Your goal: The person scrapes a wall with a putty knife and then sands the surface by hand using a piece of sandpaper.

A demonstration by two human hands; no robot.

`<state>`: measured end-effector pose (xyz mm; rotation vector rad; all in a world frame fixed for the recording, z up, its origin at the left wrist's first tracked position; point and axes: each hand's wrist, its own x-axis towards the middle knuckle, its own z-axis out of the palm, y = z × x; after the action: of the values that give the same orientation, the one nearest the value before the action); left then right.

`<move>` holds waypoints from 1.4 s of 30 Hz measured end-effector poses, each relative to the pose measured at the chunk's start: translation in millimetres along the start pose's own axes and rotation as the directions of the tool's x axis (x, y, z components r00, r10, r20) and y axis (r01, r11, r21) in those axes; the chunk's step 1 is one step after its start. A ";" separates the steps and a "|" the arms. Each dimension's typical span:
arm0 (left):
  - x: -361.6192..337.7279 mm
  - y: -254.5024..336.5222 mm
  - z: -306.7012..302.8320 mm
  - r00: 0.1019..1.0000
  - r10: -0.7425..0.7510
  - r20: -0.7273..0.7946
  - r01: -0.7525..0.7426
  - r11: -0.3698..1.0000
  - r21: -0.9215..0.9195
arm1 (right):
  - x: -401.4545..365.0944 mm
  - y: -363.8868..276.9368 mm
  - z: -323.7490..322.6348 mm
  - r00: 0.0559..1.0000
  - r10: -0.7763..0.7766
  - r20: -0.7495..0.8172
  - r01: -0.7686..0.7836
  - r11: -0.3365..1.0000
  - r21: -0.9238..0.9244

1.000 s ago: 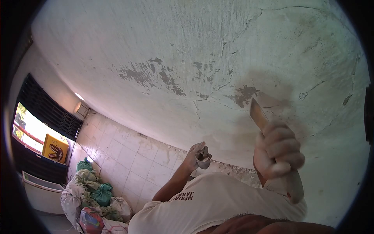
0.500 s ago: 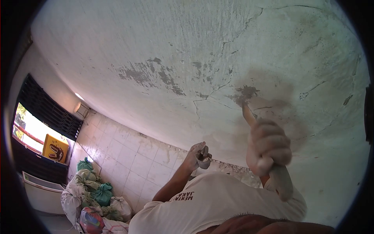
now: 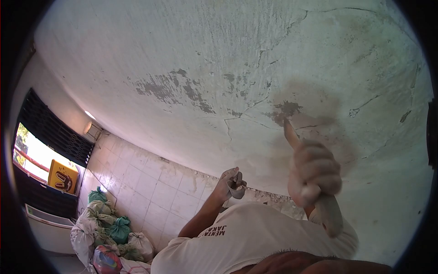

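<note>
My right hand (image 3: 315, 171) is closed round the thick pale handle of a putty knife (image 3: 329, 217), which has a hole near its end. Its narrow blade, seen nearly edge-on, points up to the wall (image 3: 219, 41) at a dark grey patch (image 3: 287, 108). Damp-looking brownish plaster surrounds that patch. In front of my shirt (image 3: 255, 228), my left hand (image 3: 226, 185) is closed on a small grey curved thing (image 3: 237, 192) whose kind I cannot make out. My fingers partly cover it.
Cracks and peeled grey areas (image 3: 175, 89) mark the wall. Down to the left, several tied sacks and bags (image 3: 119, 229) are piled on the tiled floor (image 3: 146, 182). Beyond them are a yellow box (image 3: 63, 176), a dark folding grille (image 3: 59, 128) and a white cabinet (image 3: 48, 228).
The view has shifted very slightly, and my left hand sits a touch further left. My right hand keeps the putty knife at nearly the same place by the grey patch.
</note>
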<state>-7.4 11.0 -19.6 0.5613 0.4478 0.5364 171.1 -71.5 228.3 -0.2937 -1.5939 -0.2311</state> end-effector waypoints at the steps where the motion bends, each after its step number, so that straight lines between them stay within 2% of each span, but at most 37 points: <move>1: 1.1 0.8 0.1 1.000 0.000 0.000 0.000 1.000 -0.002 | 0.2 -4.2 -0.5 0.999 -0.022 -0.023 0.023 0.999 0.026; 2: 1.4 1.5 -0.1 1.000 -0.004 -0.001 0.004 1.000 -0.004 | 4.5 -0.4 -0.1 1.000 0.014 -0.016 -0.015 0.996 -0.089; 5: -1.4 -2.1 1.0 1.000 -0.017 -0.009 0.017 1.000 0.002 | 7.4 10.9 2.0 0.986 0.163 0.032 -0.156 0.975 -0.161; 6: -0.3 -0.4 1.8 1.000 -0.011 -0.011 0.011 1.000 0.006 | 2.9 8.5 8.8 0.995 0.056 -0.083 -0.068 0.987 -0.144; 9: -0.3 1.5 2.7 1.000 -0.012 -0.019 0.012 1.000 0.000 | -3.8 -3.1 -1.3 0.999 0.012 -0.040 -0.014 0.998 -0.057; 11: -0.7 1.3 3.8 1.000 -0.022 -0.017 0.023 0.999 0.022 | -0.5 -3.8 -6.7 0.973 0.229 0.033 -0.221 0.962 -0.161; 13: -0.4 3.0 4.7 1.000 -0.020 -0.016 0.021 0.999 0.040 | 2.6 6.9 -0.1 0.984 0.176 0.035 -0.174 0.983 -0.063; 14: 0.1 3.7 5.1 1.000 -0.012 -0.017 0.013 0.999 0.042 | -0.3 3.2 3.8 0.998 0.065 -0.011 -0.065 0.998 -0.018; 18: 1.2 3.8 3.1 1.000 0.000 0.001 0.000 0.999 0.047 | 1.9 11.8 -1.2 0.982 0.183 0.042 -0.178 0.979 -0.097; 21: -0.6 3.8 4.1 1.000 -0.009 0.005 0.009 0.999 0.031 | 3.8 5.5 6.2 0.998 0.069 0.011 -0.069 0.997 -0.034; 22: 0.1 4.4 3.1 1.000 -0.002 0.004 0.001 1.000 0.027 | 3.3 -0.5 -0.9 0.997 0.034 0.074 -0.034 0.999 -0.004; 24: 1.0 2.6 0.7 1.000 0.008 0.000 -0.008 1.000 0.013 | 9.1 -1.9 -4.2 0.984 0.152 0.090 -0.130 0.967 -0.218; 26: -1.2 1.7 0.4 1.000 -0.009 0.004 0.009 1.000 0.014 | -1.5 10.2 1.7 0.987 0.154 -0.045 -0.157 0.984 -0.086; 29: -0.6 3.0 0.1 1.000 -0.003 0.017 0.003 1.000 0.006 | -3.5 -4.2 -2.7 0.998 0.064 -0.021 -0.066 0.995 -0.075; 31: 1.8 2.8 0.1 1.000 0.005 0.019 -0.005 1.000 0.000 | -2.7 -11.5 -11.7 0.975 0.211 0.073 -0.198 0.968 -0.158; 33: 1.6 1.8 -0.3 1.000 -0.007 0.011 0.007 1.000 0.006 | -3.4 -9.5 -10.4 0.970 0.230 0.084 -0.214 0.963 -0.165; 35: 1.1 1.4 3.7 1.000 -0.004 0.003 0.004 1.000 0.018 | 0.3 8.9 -0.9 0.995 0.098 0.029 -0.095 0.992 -0.088; 38: 2.8 0.9 1.0 1.000 0.009 0.023 -0.009 1.000 0.011 | 2.2 -6.3 -2.1 0.999 -0.029 -0.014 0.029 1.000 -0.009; 41: 0.8 0.3 1.7 1.000 -0.022 0.021 0.022 0.999 0.031 | 4.8 9.8 0.8 0.996 0.089 -0.016 -0.090 0.985 -0.150; 42: 0.2 1.3 3.4 0.999 -0.039 0.019 0.038 0.998 0.048 | -0.9 17.8 2.9 0.990 0.125 -0.067 -0.125 0.992 0.003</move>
<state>-5.9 10.7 -16.3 0.6016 0.4528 0.4842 174.2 -53.7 226.7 -0.3815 -1.5030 -0.1440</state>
